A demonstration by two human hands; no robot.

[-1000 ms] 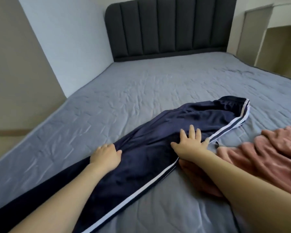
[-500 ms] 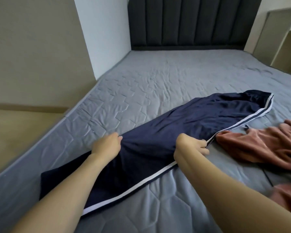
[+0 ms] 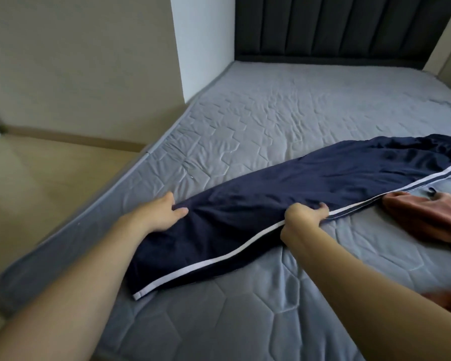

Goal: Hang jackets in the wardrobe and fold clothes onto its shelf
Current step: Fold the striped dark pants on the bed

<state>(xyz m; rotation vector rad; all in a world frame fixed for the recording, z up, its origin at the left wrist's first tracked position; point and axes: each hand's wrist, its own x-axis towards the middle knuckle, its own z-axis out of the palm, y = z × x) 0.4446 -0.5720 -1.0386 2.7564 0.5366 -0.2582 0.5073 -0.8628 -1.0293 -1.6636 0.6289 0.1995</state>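
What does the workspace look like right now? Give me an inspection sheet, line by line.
Surface: grey quilted mattress, creased.
Job's things: navy track pants with white side stripe, laid flat lengthwise; pink garment bunched beside them.
Clutter: nothing seen.
Grippers: left hand pinches the pants' far edge; right hand has a curled grip on the striped edge.
Cables: nothing seen.
Surroundings: dark padded headboard, beige wall, wooden floor.
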